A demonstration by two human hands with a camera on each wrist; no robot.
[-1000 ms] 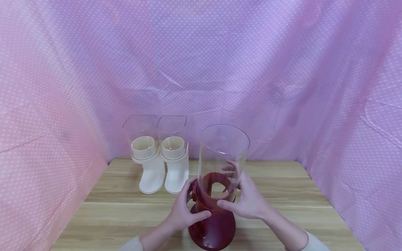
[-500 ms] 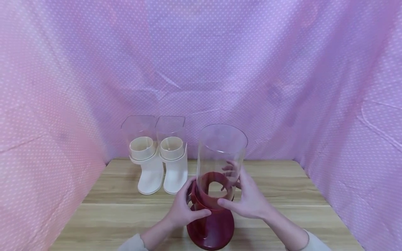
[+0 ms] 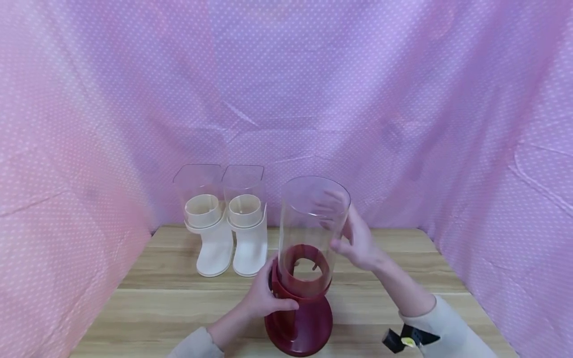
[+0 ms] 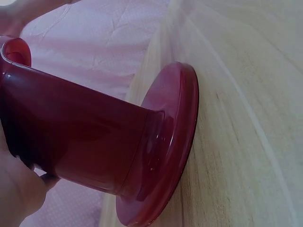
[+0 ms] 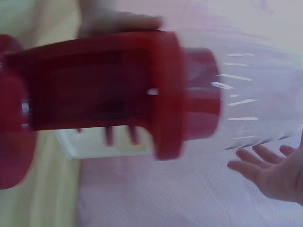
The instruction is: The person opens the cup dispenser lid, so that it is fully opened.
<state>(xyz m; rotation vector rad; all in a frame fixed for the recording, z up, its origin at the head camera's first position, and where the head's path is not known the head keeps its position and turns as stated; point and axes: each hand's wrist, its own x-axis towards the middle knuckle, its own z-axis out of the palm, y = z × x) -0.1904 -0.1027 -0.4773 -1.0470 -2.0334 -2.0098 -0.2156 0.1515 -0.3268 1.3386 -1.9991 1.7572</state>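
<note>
A dark red dispenser stand (image 3: 309,323) with a round foot stands upright on the table. A tall clear cylinder (image 3: 304,226), open at the top, sits in its ring collar. My left hand (image 3: 264,296) holds the stand below the collar, thumb across the front. The left wrist view shows the stand's column (image 4: 80,127) with the hand's fingers partly hidden behind it. My right hand (image 3: 360,243) is at the cylinder's right side, fingers extended behind it and thumb near the wall. In the right wrist view that hand (image 5: 284,175) has spread fingers right at the cylinder wall (image 5: 255,94).
Two cream-white dispenser stands (image 3: 212,253) with clear square containers (image 3: 243,179) stand side by side at the back left. Pink dotted cloth (image 3: 286,99) walls in the wooden table (image 3: 380,278). A black wrist strap (image 3: 412,335) shows on the right sleeve.
My right hand has left the collar and moved up along the clear cylinder's right side. My left hand keeps its hold on the red stand, which has barely moved.
</note>
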